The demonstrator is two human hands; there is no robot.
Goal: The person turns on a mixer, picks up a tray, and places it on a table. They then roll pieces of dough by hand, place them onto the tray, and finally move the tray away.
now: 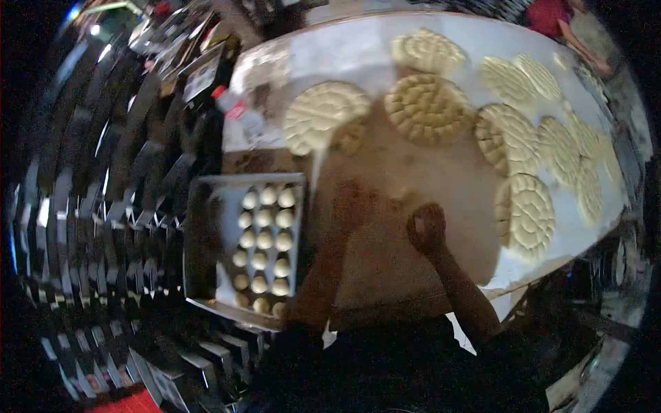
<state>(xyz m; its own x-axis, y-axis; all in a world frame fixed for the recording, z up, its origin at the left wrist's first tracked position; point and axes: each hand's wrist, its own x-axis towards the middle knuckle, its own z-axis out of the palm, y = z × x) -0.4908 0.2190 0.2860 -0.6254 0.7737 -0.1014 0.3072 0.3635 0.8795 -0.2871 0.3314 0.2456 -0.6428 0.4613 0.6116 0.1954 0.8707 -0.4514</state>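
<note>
Over the shaded middle of the table, my left hand point(357, 206) is blurred and dark, so its fingers cannot be made out. To its right, my right hand point(428, 228) is curled closed; whatever may be inside it is hidden. A small pale smear, perhaps dough point(406, 199), shows on the surface between the two. Beyond my hands lie flat round doughs with a segmented pattern, among them a near one point(428, 107) and a left one point(322, 115). Another patterned round point(530, 213) rests to the right of my right hand.
A metal tray point(248, 178) with rows of dough balls point(264, 239) sits at my left. Behind it lies a clear bottle point(241, 113) with a red cap. Several more dough rounds point(559, 148) cover the table's point(330, 51) right side. A person's arm point(582, 48) appears at far right.
</note>
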